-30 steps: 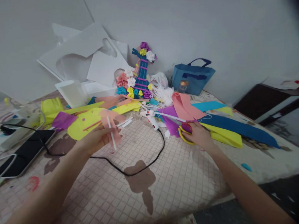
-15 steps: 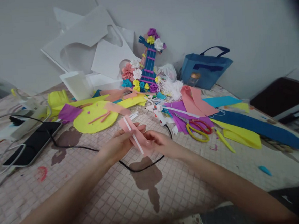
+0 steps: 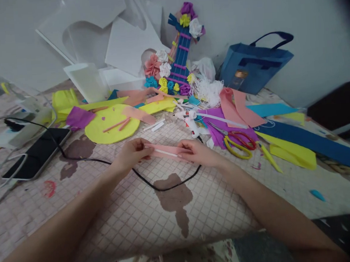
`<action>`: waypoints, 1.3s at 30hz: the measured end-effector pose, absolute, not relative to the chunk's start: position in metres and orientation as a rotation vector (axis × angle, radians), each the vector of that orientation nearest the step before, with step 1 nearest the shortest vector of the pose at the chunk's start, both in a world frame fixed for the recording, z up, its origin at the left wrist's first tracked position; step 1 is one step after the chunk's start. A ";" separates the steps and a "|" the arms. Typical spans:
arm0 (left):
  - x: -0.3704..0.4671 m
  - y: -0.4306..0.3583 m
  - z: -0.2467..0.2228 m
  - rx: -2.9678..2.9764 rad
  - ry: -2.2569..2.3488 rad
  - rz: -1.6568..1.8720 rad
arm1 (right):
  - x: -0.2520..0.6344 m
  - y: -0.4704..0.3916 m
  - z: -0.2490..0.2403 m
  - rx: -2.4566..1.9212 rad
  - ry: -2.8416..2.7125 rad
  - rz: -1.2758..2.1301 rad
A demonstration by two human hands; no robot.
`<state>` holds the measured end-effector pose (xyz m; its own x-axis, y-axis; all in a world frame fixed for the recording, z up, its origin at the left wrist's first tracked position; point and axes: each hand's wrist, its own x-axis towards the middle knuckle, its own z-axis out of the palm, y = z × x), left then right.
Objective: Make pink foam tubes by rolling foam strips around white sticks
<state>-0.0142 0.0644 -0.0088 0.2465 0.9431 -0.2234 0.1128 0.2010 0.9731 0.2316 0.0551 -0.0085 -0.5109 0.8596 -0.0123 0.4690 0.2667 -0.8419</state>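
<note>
Between my two hands, just above the table, a strip of pink crepe paper is stretched level, with a thin white strip lying along it. My left hand pinches the left end of both. At the other end, my right hand grips the paper with thumb and fingers. A black cable loops on the table below the hands. Beyond my right hand lies a white glue gun, and small white strips rest behind the paper.
Scissors with red and yellow handles lie right, beside a yellow pen-like tool. A flower-decorated blue paper guitar leans on the wall near a blue bag. Left are a yellow paper disc, a phone and a power strip.
The pink paper and white strip have turned from a steep slant to nearly level. My left hand has shifted to the left end, and the hands are farther apart. The view has tilted down.
</note>
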 end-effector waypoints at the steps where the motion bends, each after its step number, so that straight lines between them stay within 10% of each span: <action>1: -0.017 0.066 -0.008 1.307 1.196 0.784 | 0.233 0.057 -0.011 -1.216 -2.071 1.172; 39: -0.047 0.077 0.007 1.551 1.103 0.236 | 0.237 0.051 -0.006 -1.316 -2.209 0.769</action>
<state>-0.0465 0.0766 0.0067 0.5367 0.7390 -0.4072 0.5074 0.1030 0.8555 0.2365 0.0509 -0.0055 -0.4409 0.8922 0.0974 0.6391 0.3883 -0.6639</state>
